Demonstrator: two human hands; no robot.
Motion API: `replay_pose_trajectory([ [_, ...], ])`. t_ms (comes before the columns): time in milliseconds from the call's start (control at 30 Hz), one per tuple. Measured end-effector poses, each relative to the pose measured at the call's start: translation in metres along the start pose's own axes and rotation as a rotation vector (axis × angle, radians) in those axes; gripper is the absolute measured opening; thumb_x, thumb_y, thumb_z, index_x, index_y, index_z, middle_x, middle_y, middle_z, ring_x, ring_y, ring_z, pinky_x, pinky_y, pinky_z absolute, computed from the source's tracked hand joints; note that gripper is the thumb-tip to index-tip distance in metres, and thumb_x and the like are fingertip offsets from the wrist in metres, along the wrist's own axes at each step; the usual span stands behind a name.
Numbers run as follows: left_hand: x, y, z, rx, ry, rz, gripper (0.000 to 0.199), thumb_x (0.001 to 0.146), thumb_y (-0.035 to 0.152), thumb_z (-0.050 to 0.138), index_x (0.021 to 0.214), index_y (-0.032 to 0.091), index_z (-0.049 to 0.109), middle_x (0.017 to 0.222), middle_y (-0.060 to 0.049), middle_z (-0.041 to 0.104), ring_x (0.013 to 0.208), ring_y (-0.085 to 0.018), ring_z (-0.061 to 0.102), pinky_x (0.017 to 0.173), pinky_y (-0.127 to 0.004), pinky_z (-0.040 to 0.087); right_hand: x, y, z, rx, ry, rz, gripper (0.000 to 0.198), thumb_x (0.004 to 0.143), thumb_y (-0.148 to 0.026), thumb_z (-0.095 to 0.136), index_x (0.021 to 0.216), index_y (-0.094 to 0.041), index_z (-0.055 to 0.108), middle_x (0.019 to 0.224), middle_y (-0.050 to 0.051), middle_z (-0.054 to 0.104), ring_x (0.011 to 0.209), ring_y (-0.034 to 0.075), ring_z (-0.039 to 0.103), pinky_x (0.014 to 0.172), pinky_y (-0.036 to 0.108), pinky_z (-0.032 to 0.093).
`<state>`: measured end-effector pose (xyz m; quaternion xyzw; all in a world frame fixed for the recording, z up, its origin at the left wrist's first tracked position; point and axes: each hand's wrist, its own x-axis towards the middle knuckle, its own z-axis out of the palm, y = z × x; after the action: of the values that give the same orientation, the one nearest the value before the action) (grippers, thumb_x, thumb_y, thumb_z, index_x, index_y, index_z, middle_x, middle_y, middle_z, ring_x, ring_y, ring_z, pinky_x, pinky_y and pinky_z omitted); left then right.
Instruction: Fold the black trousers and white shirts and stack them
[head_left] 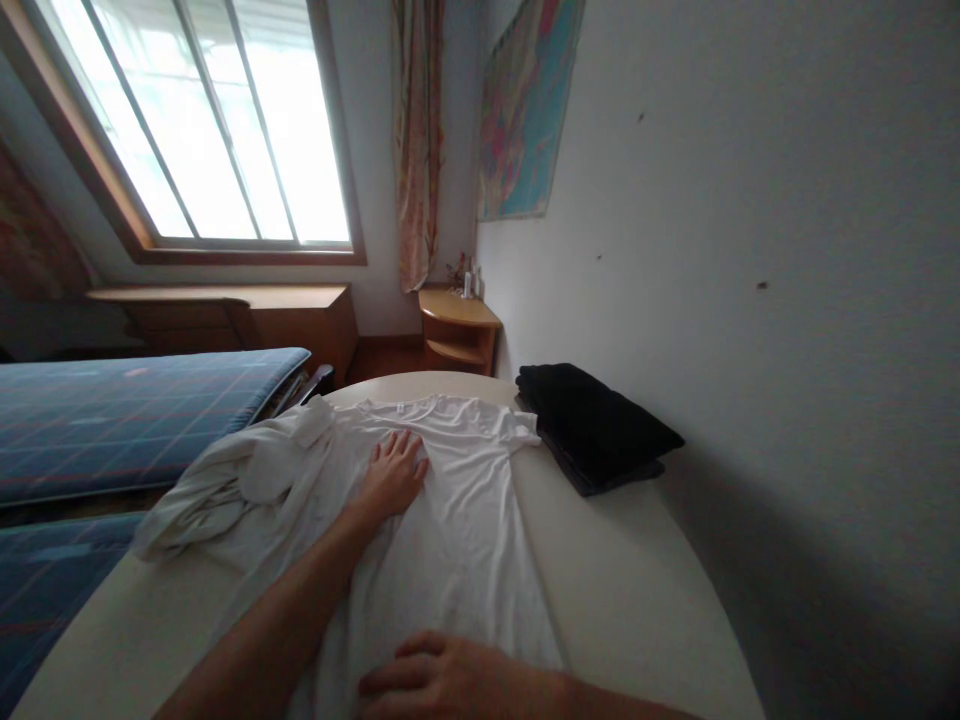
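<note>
2 hands (396,472) (450,680), 1 spread shirt (465,540), 1 window (225,130), 2 curtains (418,150) (34,230)

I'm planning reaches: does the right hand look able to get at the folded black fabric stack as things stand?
Probably yes: between the bare right hand and the folded black fabric stack lie only the white fabric T-shirt and round pale tabletop; some forward stretch seems needed.

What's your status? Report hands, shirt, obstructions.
Left hand flat on white shirt, right hand at its lower part. Shirt spread on table, wrinkled. Bunched pale cloth crowding its left; black stack near right sleeve.
</note>
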<state>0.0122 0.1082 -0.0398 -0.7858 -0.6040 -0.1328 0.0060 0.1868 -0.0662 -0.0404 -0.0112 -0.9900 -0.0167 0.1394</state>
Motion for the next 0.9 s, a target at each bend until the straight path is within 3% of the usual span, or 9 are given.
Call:
replay_pose_trajectory([
  [100,-0.007,0.000,0.003,0.019,0.055,-0.038,0.048,0.102,0.038,0.034,0.144,0.021,0.047,0.156,-0.011,0.041,0.146,-0.030,0.032,0.118,-0.050,0.029,-0.004,0.025,-0.030,0.108,0.031,0.308,0.029,0.098,-0.043,0.055,0.119,-0.024,0.062,0.124,0.002,0.068,0.133,0.020,0.049,0.114,0.038,0.032],
  [167,-0.011,-0.001,0.002,0.026,0.060,-0.047,0.050,0.101,0.039,0.035,0.147,0.020,0.045,0.157,-0.011,0.039,0.146,-0.030,0.033,0.117,-0.049,0.029,-0.009,0.048,-0.044,0.133,0.093,0.556,0.028,0.097,-0.043,0.055,0.109,-0.020,0.066,0.116,0.007,0.070,0.129,0.022,0.053,0.111,0.039,0.035],
  [300,-0.011,-0.001,-0.003,0.039,0.017,-0.040,0.053,0.098,0.042,0.043,0.148,0.024,0.045,0.158,-0.010,0.038,0.147,-0.031,0.031,0.117,-0.049,0.028,-0.013,0.111,-0.048,0.050,0.257,0.957,0.030,0.098,-0.034,0.052,0.118,-0.014,0.064,0.126,0.013,0.065,0.128,0.023,0.053,0.111,0.038,0.037],
  [367,-0.010,0.000,-0.004,0.046,-0.007,-0.045,0.053,0.098,0.044,0.042,0.147,0.025,0.046,0.159,-0.010,0.037,0.148,-0.032,0.029,0.117,-0.050,0.027,-0.012,0.148,-0.045,0.005,0.237,1.058,0.041,0.099,-0.035,0.048,0.132,-0.011,0.057,0.138,0.015,0.058,0.133,0.023,0.048,0.114,0.037,0.032],
  [433,-0.009,0.001,-0.005,0.050,-0.028,-0.048,0.054,0.098,0.046,0.040,0.148,0.026,0.045,0.160,-0.009,0.034,0.148,-0.032,0.027,0.118,-0.051,0.026,-0.010,0.183,-0.042,-0.013,0.134,1.148,0.049,0.101,-0.038,0.044,0.142,-0.011,0.050,0.150,0.015,0.047,0.142,0.023,0.036,0.119,0.038,0.024],
  [567,-0.007,0.000,-0.005,0.046,-0.048,-0.053,0.055,0.099,0.046,0.039,0.149,0.026,0.043,0.161,-0.009,0.033,0.149,-0.031,0.026,0.119,-0.050,0.025,-0.012,0.236,-0.034,0.041,-0.031,1.246,0.052,0.102,-0.047,0.036,0.147,-0.022,0.047,0.160,0.010,0.033,0.149,0.027,0.023,0.120,0.048,0.017],
  [767,-0.007,0.000,-0.005,0.037,-0.038,-0.054,0.053,0.098,0.045,0.040,0.148,0.026,0.045,0.160,-0.009,0.034,0.148,-0.031,0.027,0.119,-0.050,0.025,-0.019,0.277,-0.017,0.081,-0.093,1.398,0.060,0.100,-0.059,0.026,0.151,-0.031,0.041,0.163,0.004,0.028,0.149,0.033,0.020,0.117,0.059,0.015],
  [900,-0.007,0.002,-0.008,0.011,-0.028,-0.053,0.051,0.098,0.043,0.042,0.146,0.026,0.047,0.158,-0.009,0.038,0.148,-0.031,0.029,0.119,-0.051,0.026,-0.004,0.286,-0.011,0.027,-0.057,1.462,0.062,0.100,-0.058,0.023,0.151,-0.025,0.041,0.163,0.008,0.025,0.150,0.037,0.010,0.115,0.065,0.003],
])
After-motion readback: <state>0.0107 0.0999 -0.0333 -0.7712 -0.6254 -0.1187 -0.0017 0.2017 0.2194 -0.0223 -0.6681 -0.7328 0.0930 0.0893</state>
